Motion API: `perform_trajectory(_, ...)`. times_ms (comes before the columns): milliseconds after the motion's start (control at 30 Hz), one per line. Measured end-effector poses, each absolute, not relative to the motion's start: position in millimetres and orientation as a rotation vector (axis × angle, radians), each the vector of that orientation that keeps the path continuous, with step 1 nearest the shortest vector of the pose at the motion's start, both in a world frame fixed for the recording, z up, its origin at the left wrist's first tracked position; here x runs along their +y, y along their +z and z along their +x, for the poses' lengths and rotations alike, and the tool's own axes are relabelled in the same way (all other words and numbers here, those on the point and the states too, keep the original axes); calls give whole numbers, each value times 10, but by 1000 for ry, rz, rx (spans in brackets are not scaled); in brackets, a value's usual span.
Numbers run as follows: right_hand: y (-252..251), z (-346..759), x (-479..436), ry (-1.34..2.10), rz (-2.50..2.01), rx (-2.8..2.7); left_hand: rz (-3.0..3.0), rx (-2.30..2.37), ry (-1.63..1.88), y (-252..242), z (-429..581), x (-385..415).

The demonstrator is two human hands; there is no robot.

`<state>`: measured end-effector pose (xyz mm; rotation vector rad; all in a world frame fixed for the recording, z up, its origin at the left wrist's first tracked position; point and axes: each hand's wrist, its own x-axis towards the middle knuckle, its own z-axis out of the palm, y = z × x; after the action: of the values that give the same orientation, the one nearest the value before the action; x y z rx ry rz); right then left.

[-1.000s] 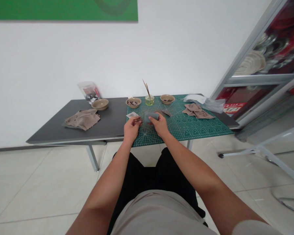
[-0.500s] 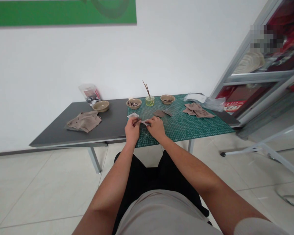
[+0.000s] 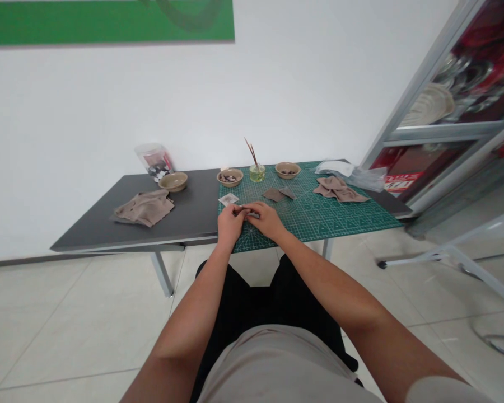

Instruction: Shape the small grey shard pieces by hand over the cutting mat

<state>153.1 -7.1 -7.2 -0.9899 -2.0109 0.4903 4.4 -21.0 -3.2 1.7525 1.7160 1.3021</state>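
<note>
Figure: the left hand [image 3: 231, 221] and right hand [image 3: 266, 219], apart earlier, had closed until their fingertips [image 3: 244, 210] met above the green cutting mat [image 3: 319, 224]; a brown flat piece [image 3: 274, 195] lay uncovered.

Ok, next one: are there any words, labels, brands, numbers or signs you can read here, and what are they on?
No text can be read for certain.
Red-and-white sign in the metal-framed shelving: too blurred to read.
Green cutting mat edge markings: too small to read.
Clear plastic jar markings: too small to read.
</note>
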Motion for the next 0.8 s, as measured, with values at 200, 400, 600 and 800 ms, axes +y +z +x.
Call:
perform_trajectory(200, -102, 1562, -9, 533, -1142, -1805, 1971, 1706, 1254, -57, 90, -220)
perform_trajectory(400, -72, 1676, 30, 488, -1243, -1927, 2363, 1854, 802, -51, 233, -276)
perform_trajectory(600, 6, 1659, 39, 413, -1294, -2129, 2430, 1851, 601, 3, 145, -327)
perform_trajectory(800, 33, 1640, 51, 247, -1315, -2320, 2471, 1851, 498, 18, 50, -283)
